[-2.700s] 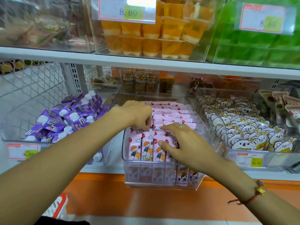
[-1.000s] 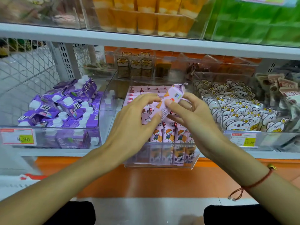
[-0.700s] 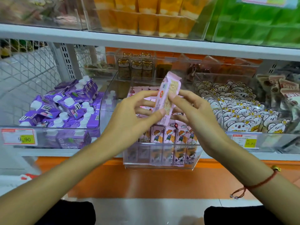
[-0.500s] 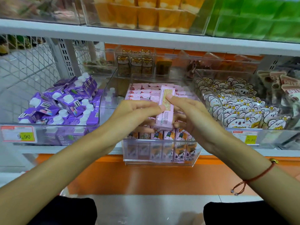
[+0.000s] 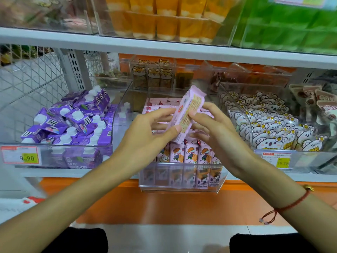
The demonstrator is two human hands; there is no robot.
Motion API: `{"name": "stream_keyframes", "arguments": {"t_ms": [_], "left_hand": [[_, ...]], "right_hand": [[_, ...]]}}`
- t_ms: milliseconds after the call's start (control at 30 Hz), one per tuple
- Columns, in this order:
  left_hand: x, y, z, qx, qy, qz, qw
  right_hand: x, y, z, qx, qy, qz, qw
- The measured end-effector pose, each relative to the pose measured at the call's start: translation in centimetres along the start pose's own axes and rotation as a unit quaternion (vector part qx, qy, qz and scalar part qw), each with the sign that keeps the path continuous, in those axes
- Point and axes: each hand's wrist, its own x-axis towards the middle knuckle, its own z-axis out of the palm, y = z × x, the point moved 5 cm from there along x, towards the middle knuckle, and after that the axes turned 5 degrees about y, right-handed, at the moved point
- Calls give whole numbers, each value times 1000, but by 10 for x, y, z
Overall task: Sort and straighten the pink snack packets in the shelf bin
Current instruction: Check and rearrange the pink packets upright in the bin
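Two hands hold one pink snack packet (image 5: 186, 114) up in the air, just above the clear shelf bin (image 5: 182, 185). The packet is tilted, with its top end leaning back and to the right. Its yellow side with tiny writing faces the camera.

The left hand (image 5: 145, 136) pinches the packet near its bottom, with the thumb on the front and the other fingers (image 5: 160, 114) curled behind it. The right hand (image 5: 217, 132) touches the packet from the other side. Its fingers are a bit spread, and its thumb presses the packet's right edge near the middle. A red string bracelet (image 5: 290, 207) goes around the right wrist.

In the bin under the hands, more pink packets (image 5: 189, 154) stand up in a row at the front, each with a cartoon kid on it. More of them lie flat at the back of the bin.

To the left is a bin of purple drink cartons (image 5: 73, 125) with white caps and a price tag (image 5: 20, 157) on the front. To the right is a bin of koala packets (image 5: 269, 128). On the shelf above sit orange jelly cups (image 5: 164, 21) and green packs (image 5: 291, 24).
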Motion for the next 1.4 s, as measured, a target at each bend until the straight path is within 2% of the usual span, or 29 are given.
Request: {"name": "stream_keyframes", "arguments": {"t_ms": [133,267,367,433,533,633,767,900,967,1033,1167,1333,1400], "left_hand": [[1,2,-2,5,2,44,999],[2,4,-8,57,36,81,994],[-2,11,-9,151,62,135,977],[-5,15,-6,170,57,155,972],[-4,13,-3,161,29,127,978],[-1,6,-1,132,-23,70,989],[1,9,-3,105,-26,69,992],[4,4,-8,-47,35,7,998],[3,2,-5,-102,57,-23,993],[2,3,-2,-124,70,-29,989],[8,11,-13,-136,97,5,986],[15,19,-28,-89,40,77,992],[16,19,-34,-88,73,105,988]], "right_hand": [[-1,-7,1,5,-31,-32,999],[0,-4,0,-8,7,-28,1000],[1,-2,-2,33,37,0,999],[1,-2,-6,58,48,10,997],[4,-2,-11,100,47,22,994],[4,-7,-12,116,29,-5,993],[1,-10,-7,62,-6,-46,997],[-2,-6,7,-46,-29,-60,997],[-5,-3,17,-84,-19,-92,992],[-8,-4,23,-76,8,-133,988],[-7,-11,23,-97,9,-182,978],[-1,-11,16,-157,-14,-203,966],[4,-4,12,-215,1,-199,956]]}}
